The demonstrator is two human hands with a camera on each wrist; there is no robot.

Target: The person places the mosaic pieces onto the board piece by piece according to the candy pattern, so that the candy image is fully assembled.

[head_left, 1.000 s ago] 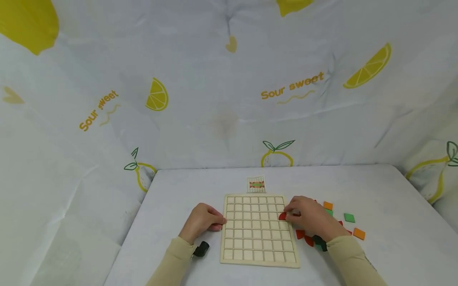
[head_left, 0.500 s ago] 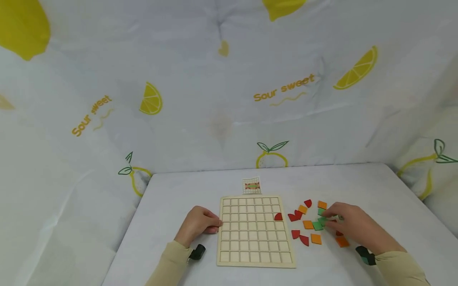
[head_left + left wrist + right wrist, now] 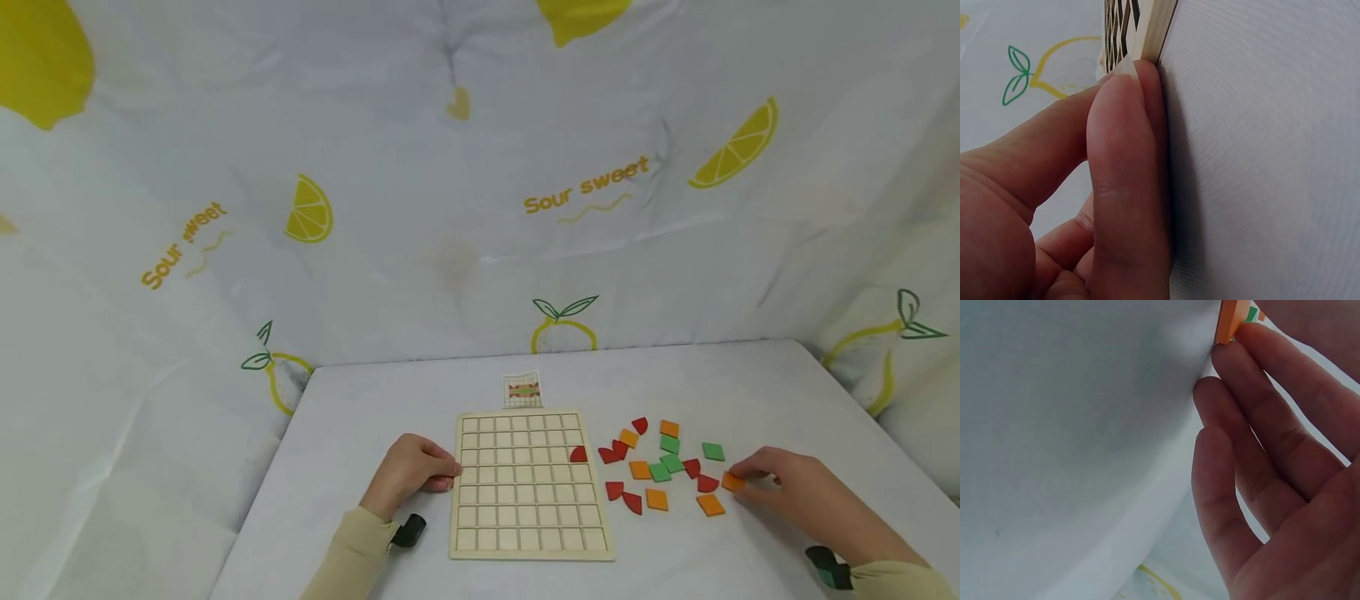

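A pale wooden grid board (image 3: 517, 483) lies on the table, with one red quarter-round tile (image 3: 578, 454) in a cell near its right edge. At the board's left edge, my left hand (image 3: 411, 473) holds the rim between thumb and fingertips; the left wrist view shows the thumb tip against the board's side (image 3: 1159, 31). To the right of the loose tiles, my right hand (image 3: 806, 492) pinches an orange square tile (image 3: 733, 482) between thumb and fingers, close over the table. In the right wrist view the orange tile (image 3: 1227, 322) shows at the fingertips, while the other fingers stay loosely bent.
Between board and right hand lie several loose tiles: orange squares (image 3: 656, 499), green squares (image 3: 671, 462) and red quarter-rounds (image 3: 632, 502). Behind the board is a small pattern card (image 3: 522, 390). A white lemon-print cloth (image 3: 450, 208) hangs behind the table.
My right hand has left the red tile in its cell on the board, moved right across the loose tiles, and now pinches an orange square. My left hand stays at the board's edge.
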